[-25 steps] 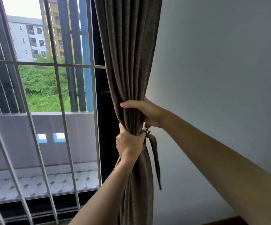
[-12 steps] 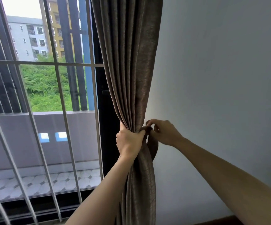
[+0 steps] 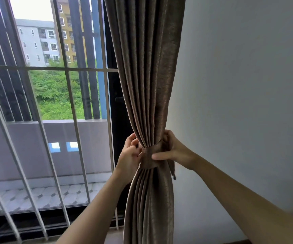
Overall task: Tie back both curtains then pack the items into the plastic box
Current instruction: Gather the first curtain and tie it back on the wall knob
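Both hands sit on the tie (image 3: 148,158) that wraps the gathered curtain (image 3: 147,85): your left hand (image 3: 130,158) pinches its edge at 9 o'clock, your right hand (image 3: 174,152) grips it at 3 o'clock, thumb across the front. That curtain hangs against the wall (image 3: 239,103), right of the window (image 3: 54,103). Its cloth looks soft, heavy and likely to slip, so hold the band itself, close to the bunch. No box is visible.
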The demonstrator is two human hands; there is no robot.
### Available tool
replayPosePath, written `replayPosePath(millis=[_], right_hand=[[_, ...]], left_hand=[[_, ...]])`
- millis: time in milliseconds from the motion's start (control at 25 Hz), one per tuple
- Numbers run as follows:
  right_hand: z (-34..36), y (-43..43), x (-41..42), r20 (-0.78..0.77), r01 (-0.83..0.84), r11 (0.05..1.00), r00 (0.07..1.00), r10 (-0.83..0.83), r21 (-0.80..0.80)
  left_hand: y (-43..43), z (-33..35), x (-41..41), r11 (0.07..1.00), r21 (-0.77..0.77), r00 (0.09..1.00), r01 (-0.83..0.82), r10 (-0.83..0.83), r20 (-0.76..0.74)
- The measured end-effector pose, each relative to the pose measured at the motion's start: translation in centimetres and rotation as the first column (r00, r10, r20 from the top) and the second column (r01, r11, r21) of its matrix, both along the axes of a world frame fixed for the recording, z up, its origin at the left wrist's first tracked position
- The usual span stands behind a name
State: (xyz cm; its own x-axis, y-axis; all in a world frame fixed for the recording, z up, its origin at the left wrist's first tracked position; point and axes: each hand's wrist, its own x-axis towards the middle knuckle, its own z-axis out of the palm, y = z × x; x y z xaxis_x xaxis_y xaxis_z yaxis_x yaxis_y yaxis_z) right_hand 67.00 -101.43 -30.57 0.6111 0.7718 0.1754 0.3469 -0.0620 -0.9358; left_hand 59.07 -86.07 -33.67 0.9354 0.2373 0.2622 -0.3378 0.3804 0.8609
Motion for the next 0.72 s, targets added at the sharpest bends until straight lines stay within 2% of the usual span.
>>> replayPosePath(millis=[80, 160, 280, 360, 520, 640, 720], right_hand=[[0.4, 0.5, -0.8, 0.129, 0.063, 0.997, 0.990, -0.057, -0.043], [0.8, 1.0, -1.2, 0.157, 0.069, 0.998, 0.985, -0.065, -0.016], [1.1, 1.0, -1.2, 0.173, 0.067, 0.997, 0.983, -0.059, -0.039], [1.5, 1.0, -1.3, 0.193, 0.067, 0.995, 0.980, -0.052, -0.069], [1.3, 1.1, -1.5, 0.202, 0.079, 0.994, 0.978, -0.062, -0.080], [0.8, 1.1, -1.2, 0.184, 0.086, 0.993, 0.980, -0.070, -0.078], [0.7, 1.2, -1.0, 0.172, 0.079, 0.994, 0.983, -0.064, -0.081]], left_hand=[[0.6, 1.2, 0.4, 0.975, 0.222, 0.996, -0.009, 0.029, -0.088], [1.4, 2.5, 0.8, 0.929, 0.366, 0.986, 0.061, 0.001, -0.166], [2.4, 3.6, 1.0, 0.825, 0.545, 0.981, 0.148, -0.053, -0.185], [2.9, 4.0, 1.0, 0.745, 0.654, 0.984, 0.135, -0.025, -0.175], [3.5, 4.8, 1.1, 0.609, 0.785, 0.978, 0.114, 0.071, -0.197], [3.9, 4.6, 1.4, 0.598, 0.790, 0.969, 0.137, 0.086, -0.233], [4.2, 4.7, 1.5, 0.514, 0.857, 0.969, 0.038, 0.191, -0.158]])
